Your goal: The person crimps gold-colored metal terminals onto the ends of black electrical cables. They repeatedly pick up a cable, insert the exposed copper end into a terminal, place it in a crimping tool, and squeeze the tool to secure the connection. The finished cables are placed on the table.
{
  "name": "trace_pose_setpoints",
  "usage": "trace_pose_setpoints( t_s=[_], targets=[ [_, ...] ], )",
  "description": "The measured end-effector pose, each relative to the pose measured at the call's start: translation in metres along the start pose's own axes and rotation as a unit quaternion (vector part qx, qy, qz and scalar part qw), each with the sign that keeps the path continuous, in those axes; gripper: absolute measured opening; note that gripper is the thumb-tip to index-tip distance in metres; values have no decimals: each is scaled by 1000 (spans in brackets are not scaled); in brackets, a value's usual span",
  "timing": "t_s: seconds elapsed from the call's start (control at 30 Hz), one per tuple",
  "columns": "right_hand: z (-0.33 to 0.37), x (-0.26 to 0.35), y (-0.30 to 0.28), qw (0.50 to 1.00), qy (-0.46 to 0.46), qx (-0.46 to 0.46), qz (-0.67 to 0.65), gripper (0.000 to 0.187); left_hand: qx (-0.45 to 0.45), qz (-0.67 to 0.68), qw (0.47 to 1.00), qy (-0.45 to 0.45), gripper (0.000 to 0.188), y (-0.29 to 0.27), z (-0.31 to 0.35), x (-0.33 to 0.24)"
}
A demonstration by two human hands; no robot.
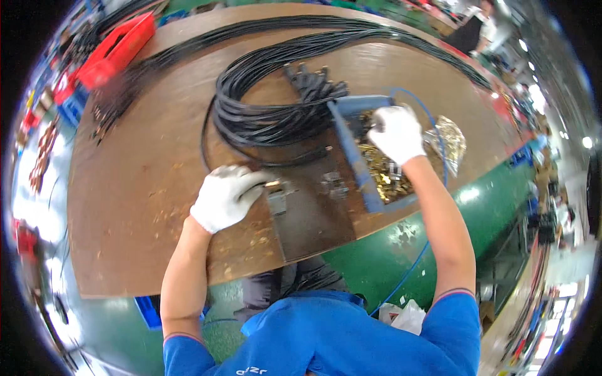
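Observation:
My left hand (222,197), in a white glove, is closed round the end of a black cable (256,180). The cable's brass-coloured tip points right, just above a small metal fixture (277,202) on a dark plate (313,225). My right hand (396,133), also gloved, is over a blue bin (352,153) of small gold-coloured metal parts (381,172). Its fingers curl down toward the bin's far part, and their tips are hidden. A second small metal piece (335,185) sits on the plate between the fixture and the bin.
A large coil of black cable (241,119) lies beyond my hands, with bundled ends near the bin. More long cables (263,26) cross the table's far side. A red crate (119,53) is far left. A clear plastic bag (448,144) and a blue hose (444,163) are right of the bin.

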State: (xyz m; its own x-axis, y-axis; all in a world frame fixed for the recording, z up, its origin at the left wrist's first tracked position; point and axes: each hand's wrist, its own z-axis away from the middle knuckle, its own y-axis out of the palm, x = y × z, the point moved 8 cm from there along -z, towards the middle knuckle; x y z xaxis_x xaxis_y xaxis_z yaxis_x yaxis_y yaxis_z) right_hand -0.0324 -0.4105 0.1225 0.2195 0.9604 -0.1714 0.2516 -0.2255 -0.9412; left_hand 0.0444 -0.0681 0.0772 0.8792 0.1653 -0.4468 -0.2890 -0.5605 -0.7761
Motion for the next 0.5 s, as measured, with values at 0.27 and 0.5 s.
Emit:
trace_pose_setpoints(
  t_s=[0.27, 0.5],
  targets=[
    [53, 95, 14, 550, 202, 70, -807, 21, 15, 9, 999, -29, 35, 3, 2, 3],
    [67, 163, 77, 266, 227, 128, -928, 26, -7, 14, 999, -30, 41, 0, -2, 5]
  ],
)
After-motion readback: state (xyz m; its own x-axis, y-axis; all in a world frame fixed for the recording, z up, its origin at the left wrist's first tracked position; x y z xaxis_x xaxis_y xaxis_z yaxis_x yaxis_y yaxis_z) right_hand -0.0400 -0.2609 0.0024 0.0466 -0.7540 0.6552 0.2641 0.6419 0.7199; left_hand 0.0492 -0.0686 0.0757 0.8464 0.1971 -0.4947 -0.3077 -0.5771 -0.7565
